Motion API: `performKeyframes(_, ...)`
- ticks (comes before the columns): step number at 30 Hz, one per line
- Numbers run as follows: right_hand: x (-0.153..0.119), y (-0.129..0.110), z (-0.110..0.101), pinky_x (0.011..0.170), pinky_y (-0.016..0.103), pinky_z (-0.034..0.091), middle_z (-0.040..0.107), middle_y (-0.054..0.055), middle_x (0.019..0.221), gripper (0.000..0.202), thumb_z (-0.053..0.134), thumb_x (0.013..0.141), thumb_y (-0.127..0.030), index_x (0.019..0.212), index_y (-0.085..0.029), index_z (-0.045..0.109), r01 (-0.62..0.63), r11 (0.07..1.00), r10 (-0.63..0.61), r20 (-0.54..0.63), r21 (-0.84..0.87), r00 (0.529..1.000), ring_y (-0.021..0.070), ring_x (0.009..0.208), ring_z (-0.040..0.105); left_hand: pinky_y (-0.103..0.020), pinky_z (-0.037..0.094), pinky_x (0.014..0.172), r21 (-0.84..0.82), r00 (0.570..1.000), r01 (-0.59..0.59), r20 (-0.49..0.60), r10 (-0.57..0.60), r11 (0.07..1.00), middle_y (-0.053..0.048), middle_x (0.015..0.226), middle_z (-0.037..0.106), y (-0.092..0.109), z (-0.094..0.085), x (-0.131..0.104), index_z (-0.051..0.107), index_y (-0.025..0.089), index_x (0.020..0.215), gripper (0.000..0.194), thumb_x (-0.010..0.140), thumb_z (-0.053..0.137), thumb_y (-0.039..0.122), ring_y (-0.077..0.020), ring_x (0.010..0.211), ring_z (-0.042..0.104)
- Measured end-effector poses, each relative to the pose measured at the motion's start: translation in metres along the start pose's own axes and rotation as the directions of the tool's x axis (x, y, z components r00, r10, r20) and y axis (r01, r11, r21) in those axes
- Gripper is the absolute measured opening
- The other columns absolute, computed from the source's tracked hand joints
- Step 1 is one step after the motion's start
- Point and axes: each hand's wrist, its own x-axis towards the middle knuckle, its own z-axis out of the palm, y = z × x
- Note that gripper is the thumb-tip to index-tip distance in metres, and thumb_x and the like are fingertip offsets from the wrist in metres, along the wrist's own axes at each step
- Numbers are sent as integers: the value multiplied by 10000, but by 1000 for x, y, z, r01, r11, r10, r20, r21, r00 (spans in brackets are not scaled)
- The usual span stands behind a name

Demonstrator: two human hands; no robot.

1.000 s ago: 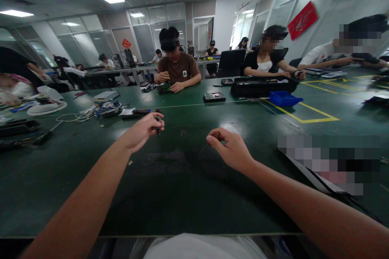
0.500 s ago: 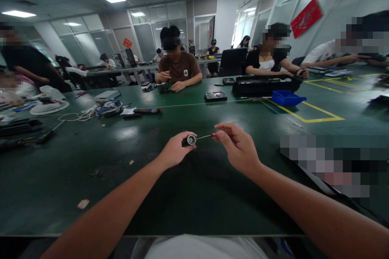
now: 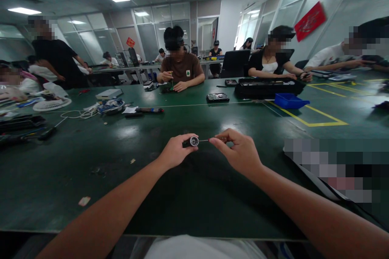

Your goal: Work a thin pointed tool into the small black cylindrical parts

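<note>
So starting at the far left of the green table (image 3: 212, 206), there's a standing person in a black top (image 3: 59, 58) in the background, then a white grille (image 3: 50, 106) lying among clutter, and a dark-handled tool (image 3: 48, 132) with a thin shaft pointing up and right. Next along: a small paper scrap (image 3: 84, 201) closer to the front edge, a pale flat box (image 3: 108, 94) further back, a tangle of blue and white cables (image 3: 111, 106), and a dark tool with a red tip (image 3: 150, 110). Around the middle, the wearer's left hand (image 3: 176, 151) has a small round part (image 3: 193, 141) pinched between thumb and fingers, up above the tabletop with its ringed end facing the camera. A slim screwdriver (image 3: 204, 141) comes in sideways from the right, its tip at the part's edge; can't tell if it's actually inside. The right hand (image 3: 240, 149) grips that driver by its handle, fingers curled round it. Beyond the hands, a co-worker in a brown shirt (image 3: 182, 68) bends over the table. Keep going right and there's a flat dark device (image 3: 218, 97), a long black casing (image 3: 270, 89), then a blue tray (image 3: 291, 100) next to some yellow tape (image 3: 328, 124).
</note>
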Motion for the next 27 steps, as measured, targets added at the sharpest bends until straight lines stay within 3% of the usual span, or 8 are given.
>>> performKeyframes(2,0,0,-1,560,280,448,669,3,651,279,649,873,-466,763,-210,656,7,999,-7,3,-32,1000,159,585,615,-405,423,1056,43,1000,-14,2,14,999,-35,1199,684,0,0,0,689,270,1178,384,799,746,286,-246,1141,602)
performKeyframes(8,2,-4,-2,755,313,503,724,48,911,143,529,932,-261,998,-206,644,115,993,-117,87,25,989,188,827,679,-384,442,1017,101,998,-55,-10,57,993,-34,1184,688,-2,-1,0,694,266,1164,369,799,747,283,-238,1113,611)
performKeyframes(14,6,-3,-2,564,291,418,660,8,659,314,401,997,-378,957,-203,659,-17,997,28,142,-78,990,164,566,608,-397,425,997,161,998,-58,19,56,985,-39,1167,697,3,-2,0,693,249,1159,360,805,743,283,-246,1088,611)
performKeyframes(20,4,-3,0,658,313,468,708,47,837,314,429,963,-266,1242,-183,547,33,999,-29,144,-20,989,189,701,652,-401,419,974,181,998,-62,40,56,982,-37,1160,699,9,-4,-1,692,253,1159,350,811,734,276,-254,1077,607)
performKeyframes(27,6,0,-1,595,302,425,691,24,753,276,429,988,-356,936,-219,663,7,996,8,171,-90,985,178,645,627,-402,424,952,195,997,-74,31,69,978,-33,1141,704,5,-3,-1,694,271,1149,343,808,731,282,-252,1047,608)
